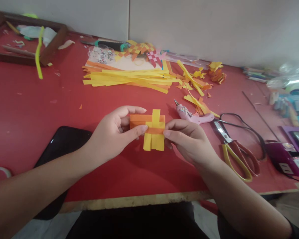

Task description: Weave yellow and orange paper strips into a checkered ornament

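Between my two hands is a small weave of yellow and orange paper strips [154,131], held up above the red table. My left hand [117,127] grips its orange left end, thumb on the front and fingers behind. At the right edge, the thumb and forefinger of my right hand [186,136] pinch the weave. Yellow strip ends stick out above and below it. Just past my right hand lies a pink glue gun [193,116], nozzle to the upper left. Scissors [233,142] with one yellow and one red handle rest to the right.
Loose yellow strips [129,78] and paper scraps lie across the back. Behind them are a woven paper fish [154,58] and a clear container [101,54]. A black phone [62,149] is under my left forearm. A wooden frame [52,46] stands far left, a purple box [285,157] far right.
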A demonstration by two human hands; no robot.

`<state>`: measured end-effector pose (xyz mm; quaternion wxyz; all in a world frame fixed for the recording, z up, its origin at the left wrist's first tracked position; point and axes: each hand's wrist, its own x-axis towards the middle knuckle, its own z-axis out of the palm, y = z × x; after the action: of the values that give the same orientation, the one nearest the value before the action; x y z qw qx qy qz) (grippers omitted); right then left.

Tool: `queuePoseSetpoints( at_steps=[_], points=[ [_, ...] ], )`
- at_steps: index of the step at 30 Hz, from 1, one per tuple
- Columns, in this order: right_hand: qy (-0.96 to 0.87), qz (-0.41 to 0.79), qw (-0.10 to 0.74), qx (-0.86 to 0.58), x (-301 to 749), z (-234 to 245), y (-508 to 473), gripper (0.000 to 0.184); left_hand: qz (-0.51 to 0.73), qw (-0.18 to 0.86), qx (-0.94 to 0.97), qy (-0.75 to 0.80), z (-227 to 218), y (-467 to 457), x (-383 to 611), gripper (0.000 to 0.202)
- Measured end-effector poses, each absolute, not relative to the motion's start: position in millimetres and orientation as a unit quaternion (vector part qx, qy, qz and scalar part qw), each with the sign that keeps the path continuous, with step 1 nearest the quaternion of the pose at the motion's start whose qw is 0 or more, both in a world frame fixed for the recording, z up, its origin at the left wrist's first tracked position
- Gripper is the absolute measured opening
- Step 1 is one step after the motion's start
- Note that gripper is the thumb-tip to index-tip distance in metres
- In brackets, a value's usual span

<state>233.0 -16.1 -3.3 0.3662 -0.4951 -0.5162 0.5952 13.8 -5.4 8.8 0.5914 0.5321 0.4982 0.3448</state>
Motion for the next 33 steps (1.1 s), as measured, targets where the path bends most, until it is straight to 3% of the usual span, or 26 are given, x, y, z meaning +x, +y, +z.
queuePoseSetpoints(
  at_steps=[8, 15, 33],
  points=[
    [-0.52, 0.586, 0.365, -0.503, 234.1, -4.1, -16.2, 0.025, 0.351, 0.601, 0.521, 0.494, 8.5, -4.6, 14.1, 0.041],
    [-0.516, 0.586, 0.382, -0.495, 234.1, -7.0, -16.6, 0.025, 0.366, 0.618, 0.511, 0.471, 7.4, -6.2, 13.5, 0.054],
    [-0.541, 0.545, 0.365, -0.527, 229.5, -2.1, -15.2, 0.029, 0.369, 0.632, 0.495, 0.469, 4.4, -5.3, 15.0, 0.043]
  ],
)
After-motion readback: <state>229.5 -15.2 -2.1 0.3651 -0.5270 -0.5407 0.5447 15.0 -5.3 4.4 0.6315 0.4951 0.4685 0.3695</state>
